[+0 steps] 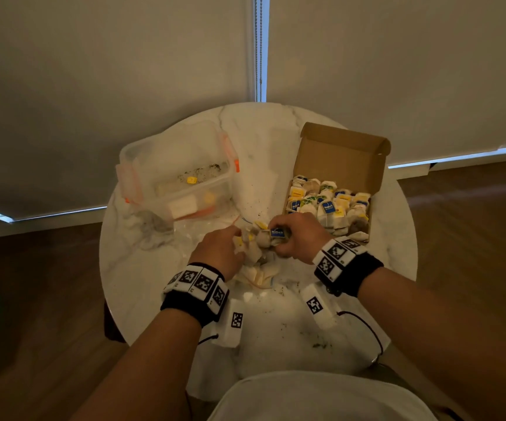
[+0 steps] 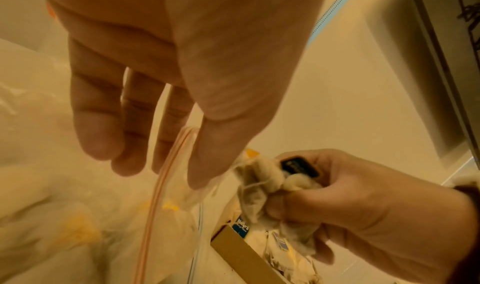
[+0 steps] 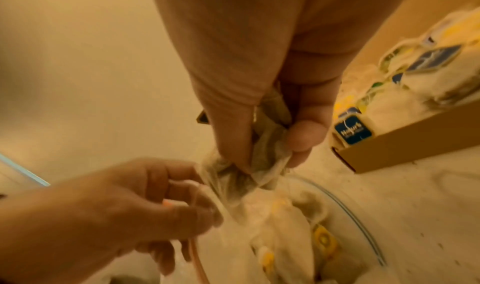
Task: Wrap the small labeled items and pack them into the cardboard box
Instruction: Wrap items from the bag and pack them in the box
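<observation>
Gripping tea bags (image 1: 268,238) — right hand (image 1: 295,235) beside box (image 1: 341,156).

1. The left hand (image 1: 219,249) covers part of the tea bags (image 1: 262,238) in the head view.
2. Tag print in the cardboard box (image 1: 341,153) is too small to read.
3. The plastic bag (image 2: 166,186) runs off the left wrist view's lower edge.
4. The right hand (image 3: 262,95) hides most of its bunch.

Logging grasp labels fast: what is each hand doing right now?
Left hand: pinches the rim of the zip bag.
Right hand: grips a bunch of tea bags.
</observation>
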Available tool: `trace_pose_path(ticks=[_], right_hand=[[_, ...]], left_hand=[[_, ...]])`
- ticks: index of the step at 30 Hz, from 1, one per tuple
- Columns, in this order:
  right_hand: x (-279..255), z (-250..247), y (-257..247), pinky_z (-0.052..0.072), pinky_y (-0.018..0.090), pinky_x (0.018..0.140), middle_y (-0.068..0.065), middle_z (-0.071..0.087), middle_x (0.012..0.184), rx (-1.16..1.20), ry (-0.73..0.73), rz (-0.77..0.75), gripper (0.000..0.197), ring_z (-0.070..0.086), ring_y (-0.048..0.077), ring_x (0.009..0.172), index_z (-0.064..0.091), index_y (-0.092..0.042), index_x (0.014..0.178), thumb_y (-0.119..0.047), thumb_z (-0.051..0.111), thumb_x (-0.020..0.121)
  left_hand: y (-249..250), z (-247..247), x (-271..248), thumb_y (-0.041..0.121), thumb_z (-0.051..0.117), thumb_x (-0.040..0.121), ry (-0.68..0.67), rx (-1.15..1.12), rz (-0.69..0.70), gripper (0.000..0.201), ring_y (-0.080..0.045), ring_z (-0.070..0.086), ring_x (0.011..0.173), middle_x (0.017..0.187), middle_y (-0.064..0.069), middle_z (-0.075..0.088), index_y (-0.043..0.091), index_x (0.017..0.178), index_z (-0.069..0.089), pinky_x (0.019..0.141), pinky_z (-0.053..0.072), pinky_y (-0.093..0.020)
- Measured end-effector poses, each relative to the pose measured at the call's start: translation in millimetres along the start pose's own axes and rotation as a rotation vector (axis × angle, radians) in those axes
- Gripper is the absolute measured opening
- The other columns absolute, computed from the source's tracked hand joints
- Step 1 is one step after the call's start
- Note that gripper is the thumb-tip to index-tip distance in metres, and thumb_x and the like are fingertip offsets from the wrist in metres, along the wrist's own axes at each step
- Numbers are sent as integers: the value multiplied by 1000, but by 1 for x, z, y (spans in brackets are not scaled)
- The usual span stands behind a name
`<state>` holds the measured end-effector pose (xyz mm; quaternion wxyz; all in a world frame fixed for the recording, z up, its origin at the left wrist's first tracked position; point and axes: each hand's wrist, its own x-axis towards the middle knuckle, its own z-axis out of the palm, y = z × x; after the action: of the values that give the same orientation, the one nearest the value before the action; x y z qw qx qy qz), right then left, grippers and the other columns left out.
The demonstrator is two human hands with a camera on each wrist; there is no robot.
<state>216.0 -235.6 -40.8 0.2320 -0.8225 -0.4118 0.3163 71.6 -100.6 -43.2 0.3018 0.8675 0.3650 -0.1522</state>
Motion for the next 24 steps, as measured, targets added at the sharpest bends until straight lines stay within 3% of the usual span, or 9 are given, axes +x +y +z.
trace_pose_path(ticks=[3, 6, 8, 12, 14, 16, 18, 21, 24], right_hand=[[-13, -13, -3, 48, 22, 70, 9, 70, 97, 62, 56, -46, 37, 59, 13, 81, 71, -11, 106, -7, 80, 70], [-25, -26, -6, 42, 7, 55, 9, 71, 93, 99, 89, -96, 34, 56, 0, 62, 71, -10, 104, -3, 79, 71], [-33, -34, -10, 43, 6, 52, 9, 70, 90, 141, 109, -115, 33, 57, -5, 56, 71, -10, 102, -1, 78, 71], [-49, -53, -21, 54, 20, 49, 9, 69, 89, 204, 144, -168, 33, 64, 13, 59, 70, -10, 104, 0, 77, 73], [-55, -62, -27, 59, 32, 57, 5, 69, 88, 224, 163, -200, 31, 68, 23, 69, 70, -11, 103, -4, 79, 73], [-58, -69, -32, 60, 43, 66, 3, 71, 89, 249, 175, -229, 31, 70, 25, 76, 70, -15, 101, -10, 81, 73], [-63, -75, -39, 59, 46, 69, 3, 72, 90, 276, 169, -234, 31, 70, 25, 79, 70, -16, 102, -12, 82, 73], [-70, -83, -52, 60, 37, 71, 4, 72, 91, 334, 181, -270, 30, 70, 20, 82, 71, -10, 102, -10, 82, 74], [-76, -89, -66, 56, 21, 72, 2, 72, 91, 361, 192, -330, 29, 68, 9, 79, 71, -8, 101, -5, 81, 74]], left_hand=[[1, 0, -6, 29, 68, 86, -1, -21, -15, 45, -23, 60, 109, 119, -2, 63, 32, 129, 55, 95, 50, -40], [2, 1, -11, 27, 69, 86, 2, -7, -1, 47, -24, 58, 114, 123, -3, 61, 31, 130, 55, 97, 49, -40], [3, 2, -13, 27, 69, 86, 1, -7, 22, 46, -23, 55, 116, 125, -3, 59, 30, 130, 56, 99, 47, -38], [6, 3, -15, 25, 71, 85, 18, -117, 77, 40, -19, 58, 107, 121, 1, 57, 34, 122, 61, 96, 47, -32], [11, -1, -17, 24, 72, 85, 59, -197, 119, 39, -16, 59, 100, 122, 3, 56, 35, 121, 61, 91, 49, -31], [19, -5, -19, 24, 75, 83, 66, -252, 188, 47, -13, 58, 99, 125, 3, 54, 30, 126, 57, 84, 48, -26], [30, -9, -20, 26, 81, 78, 28, -304, 261, 63, -13, 56, 107, 130, 3, 52, 26, 134, 51, 87, 47, -26], [48, -14, -23, 34, 84, 74, -75, -207, 314, 78, -11, 49, 119, 131, 8, 50, 21, 140, 44, 100, 41, -27], [55, -13, -24, 31, 76, 84, -133, -88, 336, 50, -7, 48, 112, 118, 10, 51, 23, 130, 56, 95, 38, -22]])
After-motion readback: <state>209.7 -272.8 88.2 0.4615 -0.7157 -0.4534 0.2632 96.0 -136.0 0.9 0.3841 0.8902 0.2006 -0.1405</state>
